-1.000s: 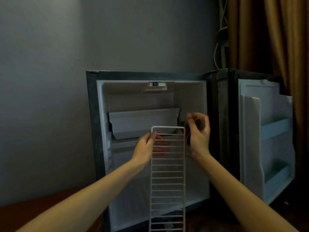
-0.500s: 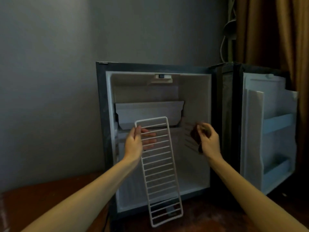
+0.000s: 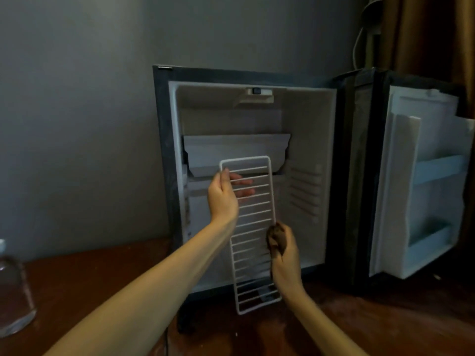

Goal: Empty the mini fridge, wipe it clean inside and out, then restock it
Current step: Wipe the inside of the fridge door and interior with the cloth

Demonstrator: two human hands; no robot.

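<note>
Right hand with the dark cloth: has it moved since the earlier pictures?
Yes. The right hand dropped leftward from the fridge's ribbed right inner wall to the white wire shelf's right edge.

No text, brand or no. can be read. A small mark is seen at the top-left corner of the fridge [image 3: 162, 140] frame, too blurred to be made out.

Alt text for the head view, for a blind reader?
A person's left hand holds a white wire shelf on end in front of an open, empty mini fridge while the right hand grips a dark cloth against the shelf's right edge. The fridge door stands open to the right; a clear bottle sits at far left.
</note>
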